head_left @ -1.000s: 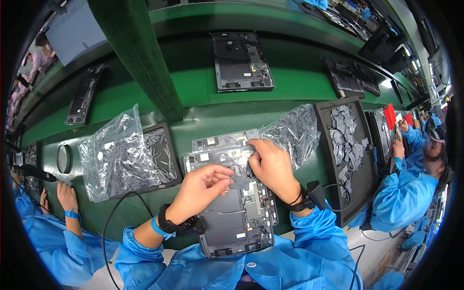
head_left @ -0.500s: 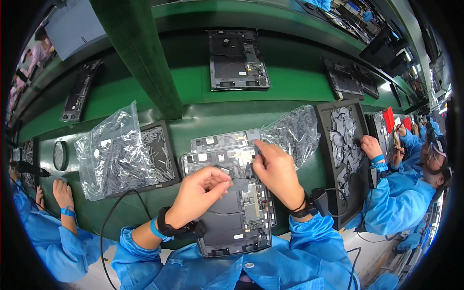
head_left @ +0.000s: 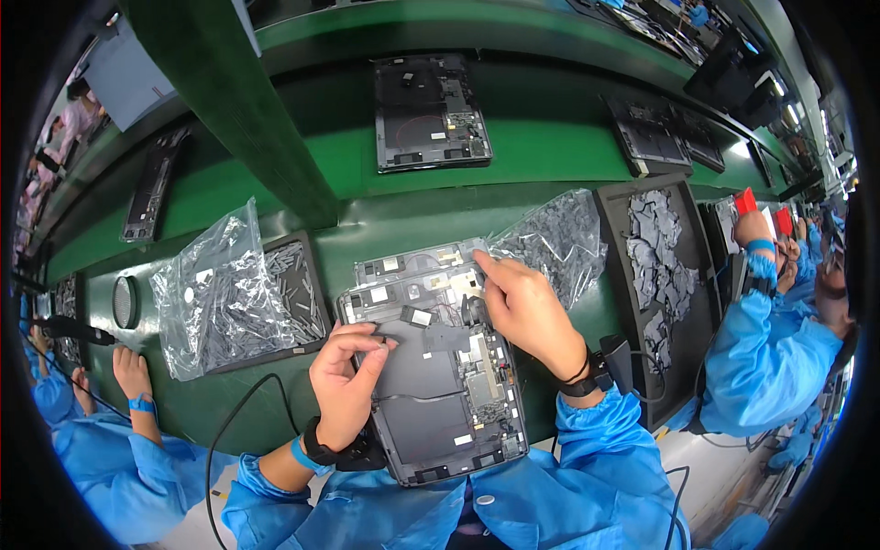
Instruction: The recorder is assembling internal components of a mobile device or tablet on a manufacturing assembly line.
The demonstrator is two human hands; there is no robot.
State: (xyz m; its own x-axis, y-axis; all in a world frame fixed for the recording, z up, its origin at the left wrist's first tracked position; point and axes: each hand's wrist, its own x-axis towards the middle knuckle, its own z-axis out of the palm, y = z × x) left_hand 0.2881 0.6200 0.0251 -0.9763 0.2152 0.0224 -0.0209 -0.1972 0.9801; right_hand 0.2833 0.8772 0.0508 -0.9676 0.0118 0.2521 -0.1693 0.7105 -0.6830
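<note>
An open laptop base [head_left: 412, 431] with exposed circuit boards and cables lies before me at the bench's near edge. Beyond it, partly overlapped, is a second electronics chassis [head_left: 367, 273]. My left hand [head_left: 341, 390] is over the laptop base's left side, thumb and index pinched on a small black piece [head_left: 390, 343] too tiny to identify. At the upper right, my right hand [head_left: 532, 307] has its index finger stretched to the far chassis's corner, thumb apart from it. A small dark block [head_left: 417, 316] with a pale label lies on the laptop base between my hands.
A clear plastic bag [head_left: 215, 293] lies partly over a tray [head_left: 316, 284] of dark strips at left. Another bag [head_left: 555, 247] and a dark tray [head_left: 616, 229] of grey pieces are at right. Another laptop base [head_left: 435, 115] sits on the far shelf. Co-workers [head_left: 765, 357] flank me.
My left hand has drawn left and nearer me, uncovering the dark block. My right hand stays by the far corner. The right co-worker's hand has left the tray's edge.
</note>
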